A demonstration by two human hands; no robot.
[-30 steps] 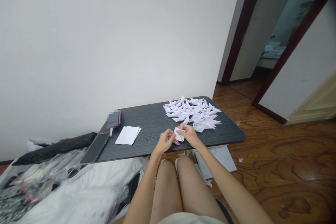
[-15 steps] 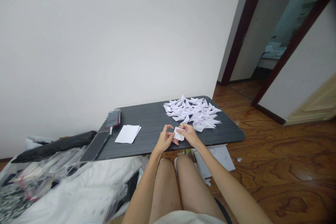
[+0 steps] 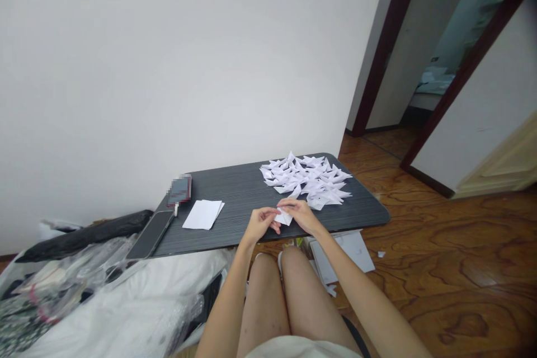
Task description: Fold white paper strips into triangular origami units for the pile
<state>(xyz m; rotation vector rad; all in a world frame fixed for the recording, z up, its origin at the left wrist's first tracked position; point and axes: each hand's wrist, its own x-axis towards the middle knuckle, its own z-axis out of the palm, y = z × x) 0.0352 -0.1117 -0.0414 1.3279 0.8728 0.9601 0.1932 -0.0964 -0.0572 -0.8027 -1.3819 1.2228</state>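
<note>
Between my two hands is a small folded white paper (image 3: 284, 217), held just above the front edge of the dark table (image 3: 239, 190). My left hand (image 3: 260, 224) pinches its left side with thumb and fingers. My right hand (image 3: 300, 215) grips the upper right side, fingers bent over the top. Right behind my hands lies a heap of folded white paper pieces (image 3: 308, 176) with pointed tips. To the left, a small stack of flat white paper sheets (image 3: 203, 215) rests on the table.
A phone (image 3: 151, 234) lies at the table's left corner, joined by a white plug to a blurred dark device (image 3: 179, 190). Plastic bags (image 3: 84, 257) and white bedding (image 3: 138, 291) are at left. A white box (image 3: 344, 254) sits under the table, above the wooden floor (image 3: 453, 268).
My left thumb and fingers have closed onto the paper's left side, where they were spread before. My right fingers have shifted over the paper's top edge.
</note>
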